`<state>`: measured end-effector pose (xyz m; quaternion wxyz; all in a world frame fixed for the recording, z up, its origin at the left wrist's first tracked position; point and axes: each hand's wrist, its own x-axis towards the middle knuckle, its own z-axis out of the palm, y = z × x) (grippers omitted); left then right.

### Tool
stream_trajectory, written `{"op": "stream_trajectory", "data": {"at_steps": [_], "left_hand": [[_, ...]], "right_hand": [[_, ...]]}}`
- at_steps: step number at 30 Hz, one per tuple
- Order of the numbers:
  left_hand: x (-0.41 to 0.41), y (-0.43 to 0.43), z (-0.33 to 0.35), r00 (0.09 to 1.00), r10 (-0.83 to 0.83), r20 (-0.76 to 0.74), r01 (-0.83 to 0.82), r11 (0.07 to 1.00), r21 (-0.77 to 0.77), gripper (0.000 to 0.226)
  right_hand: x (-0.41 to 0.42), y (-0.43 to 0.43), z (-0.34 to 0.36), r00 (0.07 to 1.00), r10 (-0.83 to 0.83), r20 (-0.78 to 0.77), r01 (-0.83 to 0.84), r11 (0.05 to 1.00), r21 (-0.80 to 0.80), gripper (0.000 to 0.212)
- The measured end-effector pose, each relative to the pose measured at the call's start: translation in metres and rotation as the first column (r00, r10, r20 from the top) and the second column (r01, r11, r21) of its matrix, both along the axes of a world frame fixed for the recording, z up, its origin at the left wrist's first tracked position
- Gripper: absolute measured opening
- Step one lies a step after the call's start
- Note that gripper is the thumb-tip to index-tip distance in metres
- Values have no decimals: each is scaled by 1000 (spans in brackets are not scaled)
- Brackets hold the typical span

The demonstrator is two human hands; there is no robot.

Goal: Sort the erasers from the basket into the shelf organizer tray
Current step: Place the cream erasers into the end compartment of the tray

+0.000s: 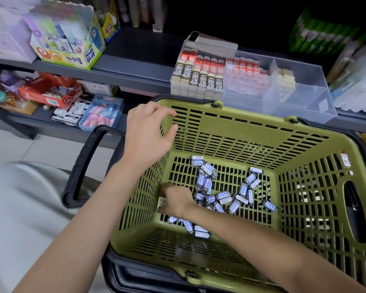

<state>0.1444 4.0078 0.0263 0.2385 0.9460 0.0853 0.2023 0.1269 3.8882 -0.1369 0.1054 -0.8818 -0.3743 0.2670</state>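
Right hand [174, 200] hides its fingers among erasers [222, 196] in basket [230, 132].

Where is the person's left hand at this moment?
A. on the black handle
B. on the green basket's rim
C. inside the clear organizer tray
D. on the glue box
B: the left hand grips the basket at its far-left rim, while the right hand is down among the erasers.
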Motion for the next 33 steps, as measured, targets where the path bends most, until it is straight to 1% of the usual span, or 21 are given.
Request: {"op": "stream_trajectory", "data": {"at_steps": [5, 7, 9, 11, 13, 14, 15, 16, 18, 20, 21, 22, 24, 25, 27, 28, 29, 30, 31, 32, 33], "left_hand": [[-1, -1, -1, 1000, 0, 15, 1, 1000, -12, 23], [-2, -2, -1, 999, -16, 36, 16, 1000, -2, 20], [-4, -8, 0, 996, -57, 74, 58, 998, -22, 16], [-7, -18, 1, 996, -82, 32, 86, 982, -169, 14], [-8, -30, 1, 978, -106, -182, 19, 904, -427, 13], [-8, -37, 1, 929, -160, -333, -62, 821, -568, 19], [-7, -42, 2, 848, -259, -462, -172, 691, -703, 28], [-5, -46, 2, 756, -382, -532, -303, 516, -801, 38], [-1, -55, -1, 637, -600, -484, -516, 135, -846, 49], [0, -66, -3, 636, -684, -357, -615, -171, -770, 49], [-1, -72, -4, 662, -684, -306, -625, -278, -730, 45], [0, -77, -6, 700, -663, -266, -604, -351, -715, 40], [2, -82, -9, 779, -592, -206, -522, -430, -737, 31], [4, -82, -9, 802, -564, -199, -495, -440, -749, 28], [6, -77, -9, 817, -520, -251, -502, -424, -754, 26], [8, -74, -10, 815, -498, -295, -517, -397, -759, 25], [8, -71, -11, 812, -475, -340, -531, -360, -767, 23], [9, -69, -10, 808, -455, -376, -544, -328, -772, 21], [10, -67, -10, 805, -440, -399, -554, -314, -771, 20], [10, -66, -10, 804, -431, -409, -560, -316, -766, 19], [10, -65, -10, 809, -424, -408, -557, -327, -764, 20]], "right_hand": [[-1, -16, 1, 983, 104, -150, -88, 990, 110, 31], [2, -25, 5, 974, 50, -222, -20, 990, 137, 24], [11, -35, 20, 946, -71, -316, 137, 972, 192, 17], [27, -48, 50, 888, -157, -432, 294, 917, 270, 14], [42, -64, 88, 840, -195, -506, 406, 845, 349, 16], [48, -73, 106, 813, -205, -546, 459, 802, 383, 16], [52, -82, 123, 790, -201, -579, 498, 762, 415, 16], [55, -88, 136, 782, -186, -595, 517, 726, 453, 16], [54, -95, 156, 792, -169, -586, 534, 656, 533, 20], [49, -94, 165, 811, -244, -532, 560, 584, 587, 30], [46, -94, 169, 825, -297, -481, 559, 561, 611, 33], [45, -96, 171, 846, -334, -415, 532, 553, 641, 33], [43, -104, 175, 882, -308, -356, 469, 497, 730, 17], [43, -111, 176, 883, -300, -361, 463, 434, 773, 8], [45, -126, 166, 840, -390, -377, 502, 294, 813, 23], [45, -132, 157, 799, -464, -383, 548, 297, 782, 28], [46, -138, 143, 782, -516, -349, 586, 419, 693, 28], [44, -142, 125, 815, -502, -288, 576, 652, 493, 24], [39, -145, 103, 866, -426, -262, 481, 853, 204, 18], [32, -146, 82, 895, -349, -278, 352, 935, -43, 21], [24, -147, 63, 906, -310, -287, 261, 945, -197, 36]]}}
